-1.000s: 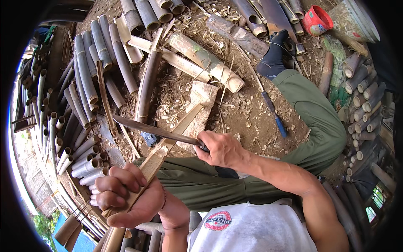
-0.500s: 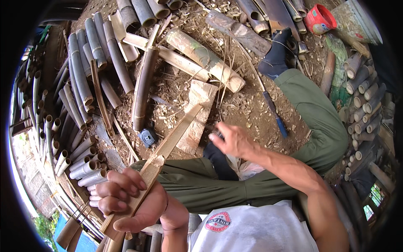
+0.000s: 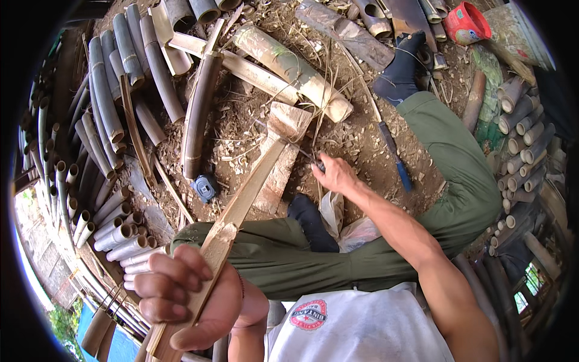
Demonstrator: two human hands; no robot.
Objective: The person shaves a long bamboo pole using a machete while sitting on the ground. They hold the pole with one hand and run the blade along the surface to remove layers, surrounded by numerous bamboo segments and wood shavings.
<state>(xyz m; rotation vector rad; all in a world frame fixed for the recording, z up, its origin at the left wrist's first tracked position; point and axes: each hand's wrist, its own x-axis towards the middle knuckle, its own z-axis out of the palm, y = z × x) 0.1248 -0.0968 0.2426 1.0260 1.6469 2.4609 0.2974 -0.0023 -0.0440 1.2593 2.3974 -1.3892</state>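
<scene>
My left hand [image 3: 196, 295] is closed around the near end of a pale split bamboo strip [image 3: 244, 196], the thumb laid along it. A raised node shows partway up the strip, which slants away to the upper right. Its far end rests against a notched wooden block [image 3: 280, 178] on the ground. My right hand [image 3: 338, 175] grips the handle of a knife [image 3: 309, 156]. The thin blade reaches leftward across the far end of the strip, by the block. Whether its edge touches the bamboo I cannot tell.
Bamboo tubes [image 3: 108, 90] lie stacked to the left, with more at the right [image 3: 522, 151]. A blue tape measure [image 3: 204, 187] and a blue-handled tool [image 3: 395, 158] rest on the shaving-covered ground. A red tub [image 3: 466, 24] stands far right. My legs are spread around the block.
My right hand has moved slightly right, and the knife, blurred before, now lies across the strip's far end. The strip's tip has shifted a little up and left; my left hand keeps its grip.
</scene>
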